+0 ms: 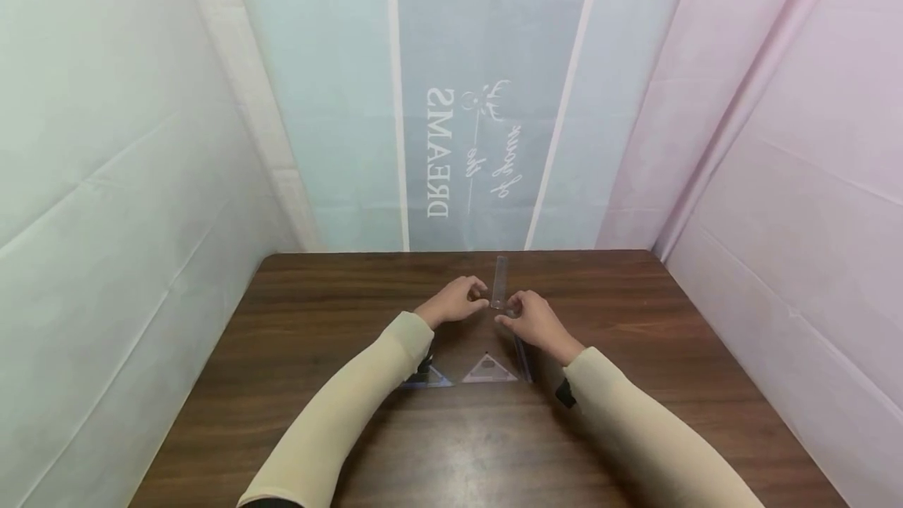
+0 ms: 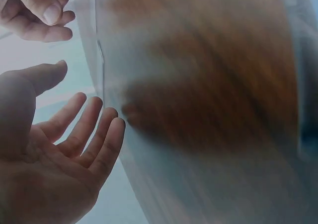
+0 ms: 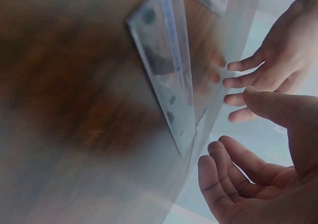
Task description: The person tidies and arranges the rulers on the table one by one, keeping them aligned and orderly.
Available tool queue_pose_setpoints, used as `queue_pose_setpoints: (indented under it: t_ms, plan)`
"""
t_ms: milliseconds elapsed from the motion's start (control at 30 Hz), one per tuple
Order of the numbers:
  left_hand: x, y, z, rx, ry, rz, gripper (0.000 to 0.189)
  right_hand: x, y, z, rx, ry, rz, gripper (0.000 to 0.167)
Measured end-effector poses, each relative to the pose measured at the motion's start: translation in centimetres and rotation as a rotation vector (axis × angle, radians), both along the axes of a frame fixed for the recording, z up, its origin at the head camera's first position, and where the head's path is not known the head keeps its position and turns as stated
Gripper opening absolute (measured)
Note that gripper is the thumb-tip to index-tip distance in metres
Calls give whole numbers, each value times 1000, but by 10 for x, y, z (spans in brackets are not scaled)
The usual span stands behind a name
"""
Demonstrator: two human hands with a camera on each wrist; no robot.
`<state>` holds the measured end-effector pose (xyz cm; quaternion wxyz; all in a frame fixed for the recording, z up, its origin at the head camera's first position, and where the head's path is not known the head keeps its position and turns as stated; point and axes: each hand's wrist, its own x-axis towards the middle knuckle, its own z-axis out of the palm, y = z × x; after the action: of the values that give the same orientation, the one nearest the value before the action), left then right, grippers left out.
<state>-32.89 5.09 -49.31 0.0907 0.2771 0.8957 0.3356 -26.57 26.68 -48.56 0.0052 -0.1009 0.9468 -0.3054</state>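
Note:
A clear ruler (image 1: pixel 499 281) lies lengthwise on the far part of the table, its near end between the two hands. My left hand (image 1: pixel 455 300) is just left of that end, fingers loosely bent and apart from the thumb. On the right, my right hand (image 1: pixel 538 325) hovers near the same end with thumb and fingers spread apart. In the right wrist view the right hand (image 3: pixel 258 174) has nothing between thumb and fingers. The left wrist view shows the left hand (image 2: pixel 54 169) empty, with the ruler (image 2: pixel 101 60) seen nearly edge-on beyond the fingertips.
Closer on the table lie a clear set square (image 1: pixel 489 369), a blue-edged set square (image 1: pixel 436 377) partly behind the left sleeve, and a narrow clear strip (image 1: pixel 522 359) below the right hand. Fabric walls (image 1: pixel 466 22) enclose the brown table (image 1: pixel 451 445) at back and sides.

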Motion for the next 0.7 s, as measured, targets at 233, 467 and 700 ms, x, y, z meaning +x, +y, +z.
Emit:
queue_pose_setpoints:
  t_ms: [233, 467, 700]
  plan:
    - [-13, -16, 3, 11, -50, 60, 48, -29, -7, -5, 40, -8, -34, 45]
    - [-23, -26, 3, 7, -43, 124, 47, -50, -11, -8, 49, -60, -52, 44]
    - [-29, -33, 4, 36, -81, 168, 44, -56, -17, -6, 43, -98, -81, 60]
